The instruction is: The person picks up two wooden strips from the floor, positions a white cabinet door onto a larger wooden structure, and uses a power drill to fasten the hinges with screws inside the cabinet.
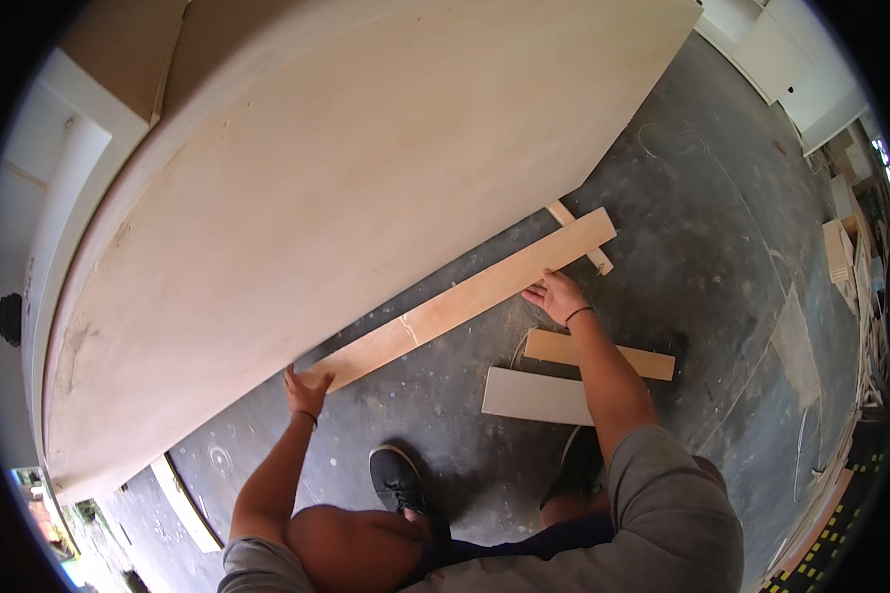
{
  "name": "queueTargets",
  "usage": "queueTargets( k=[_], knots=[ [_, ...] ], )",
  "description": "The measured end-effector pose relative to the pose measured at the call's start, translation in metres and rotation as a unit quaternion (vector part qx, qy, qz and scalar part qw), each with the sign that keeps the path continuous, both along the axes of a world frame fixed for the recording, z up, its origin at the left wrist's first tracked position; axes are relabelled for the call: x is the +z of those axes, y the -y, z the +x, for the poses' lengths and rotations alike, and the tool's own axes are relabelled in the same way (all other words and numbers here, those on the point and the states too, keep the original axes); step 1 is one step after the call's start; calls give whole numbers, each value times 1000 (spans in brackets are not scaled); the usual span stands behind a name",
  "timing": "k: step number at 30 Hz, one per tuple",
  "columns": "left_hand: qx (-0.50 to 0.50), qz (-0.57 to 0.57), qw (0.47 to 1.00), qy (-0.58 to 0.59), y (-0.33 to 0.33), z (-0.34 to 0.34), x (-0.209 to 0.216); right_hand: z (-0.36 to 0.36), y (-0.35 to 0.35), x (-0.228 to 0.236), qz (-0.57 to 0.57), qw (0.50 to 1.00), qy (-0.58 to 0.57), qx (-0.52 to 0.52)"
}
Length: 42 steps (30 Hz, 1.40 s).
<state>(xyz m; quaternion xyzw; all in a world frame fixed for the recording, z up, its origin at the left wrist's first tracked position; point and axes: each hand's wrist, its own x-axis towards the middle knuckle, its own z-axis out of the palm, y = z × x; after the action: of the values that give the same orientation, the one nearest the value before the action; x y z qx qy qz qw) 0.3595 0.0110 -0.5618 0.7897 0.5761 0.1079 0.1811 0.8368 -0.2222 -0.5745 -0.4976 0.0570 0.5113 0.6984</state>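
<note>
A long, narrow wooden board slants across the middle of the view, with a pale squiggle of what may be glue on its face. My left hand grips its near left end, thumb and fingers on either side. Toward the far right end, my right hand holds the lower edge, thumb on top and fingers partly hidden beneath. A short wooden strip passes crosswise under that far end. Just beyond the board stands a large pale panel, its lower edge running nearly alongside.
On the grey floor by my right forearm lie a short tan board and a white board. My dark shoe is close below. White cabinet pieces stand far right. Scrap wood lines the right side.
</note>
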Motion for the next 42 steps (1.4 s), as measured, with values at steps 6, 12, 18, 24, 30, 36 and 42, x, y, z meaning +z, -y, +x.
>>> queueTargets(
  k=[6,12,18,24,30,36,42],
  knots=[
    [331,-165,927,63,-35,-74,17,-28,16,63,102,962,-107,230],
    [520,116,774,343,-4,-190,81,16,28,180,150,930,-33,333],
    [405,122,719,551,40,-199,190,30,42,247,231,817,29,527],
    [401,173,744,506,50,-199,225,6,24,226,39,741,131,657],
    [266,3,761,592,35,-198,252,13,32,253,-24,688,124,714],
    [196,-504,822,180,17,-188,300,19,37,264,-17,666,203,718],
    [-3,-460,881,-105,38,-169,300,1,74,254,-26,685,236,689]
  ],
)
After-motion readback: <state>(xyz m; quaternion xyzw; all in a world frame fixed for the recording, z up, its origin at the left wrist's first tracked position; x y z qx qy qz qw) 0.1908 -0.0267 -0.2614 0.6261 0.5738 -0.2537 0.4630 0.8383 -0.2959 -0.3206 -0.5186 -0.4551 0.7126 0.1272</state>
